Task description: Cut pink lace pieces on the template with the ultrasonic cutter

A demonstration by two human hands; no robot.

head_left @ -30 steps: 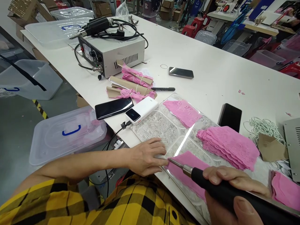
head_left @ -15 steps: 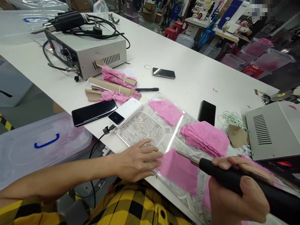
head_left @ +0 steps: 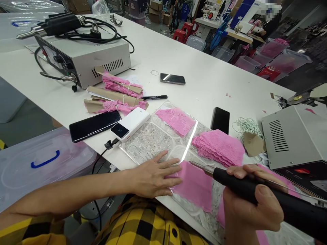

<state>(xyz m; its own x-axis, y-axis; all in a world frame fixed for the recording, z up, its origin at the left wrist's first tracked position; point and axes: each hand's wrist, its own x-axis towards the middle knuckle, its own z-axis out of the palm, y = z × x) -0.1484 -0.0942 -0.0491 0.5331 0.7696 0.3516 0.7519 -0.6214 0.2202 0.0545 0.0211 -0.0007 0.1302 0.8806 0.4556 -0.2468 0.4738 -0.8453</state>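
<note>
Pressing flat with fingers spread, the left hand (head_left: pixel 153 177) lies low in the middle of the frame on the near edge of a pink lace piece (head_left: pixel 195 185), which sits on a clear plate (head_left: pixel 143 139) at the table's front edge. The splayed fingers look meant to pin the thin fabric so it cannot shift or curl. No fingertip pinches anything; they only bear down.

To the lower right, the right hand (head_left: pixel 251 207) is wrapped around the black handle of a tool (head_left: pixel 255 192) — thumb on top, fingers curled under — and its metal tip (head_left: pixel 196 165) points left, reaching the lace's upper edge just beside the left fingertips. Whether the tip actually touches the lace is hard to tell. Holding it low and slanted like a pen would give fine control along an edge.

Right of centre, a stack of pink lace (head_left: pixel 219 146) rests on the far part of the plate, near the working piece, and a single lace piece (head_left: pixel 176 120) lies further up on it — both within easy reach. At the right edge a grey box (head_left: pixel 293 136) stands close to the tool hand, with a white cord bundle (head_left: pixel 245 125) and a black phone (head_left: pixel 220 119) just left of it.

In the upper left a second box (head_left: pixel 84 58) carries a spare tool (head_left: pixel 51 25) on its lid, out of the way. Below it lie cardboard-wrapped lace bundles (head_left: pixel 117 95), a pen (head_left: pixel 154 97), a phone (head_left: pixel 94 125) and a white power bank (head_left: pixel 130 123). Another phone (head_left: pixel 172 78) sits at upper centre, and a lidded bin (head_left: pixel 38 166) stands at the lower left beside the table (head_left: pixel 204 61).
</note>
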